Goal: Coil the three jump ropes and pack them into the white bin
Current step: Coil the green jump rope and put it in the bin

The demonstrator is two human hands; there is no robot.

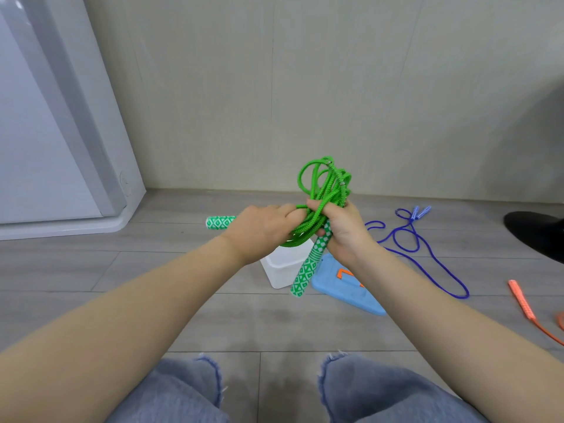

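Observation:
A green jump rope (323, 184) is bunched into loops in front of me, above the white bin (282, 268). My right hand (343, 230) grips the loops together with one green-and-white patterned handle, which hangs down past the bin. My left hand (264, 228) grips the other green handle, which sticks out to the left, with its fingers in the rope strands. The blue jump rope (427, 248) lies loose on the floor to the right. An orange jump rope (523, 303) lies at the far right edge, partly out of view.
A light blue lid (341, 288) lies flat on the floor beside the bin, with an orange piece on it. A white appliance (45, 132) stands at the left against the wall. A dark object (534, 233) sits at the right edge. My knees are at the bottom.

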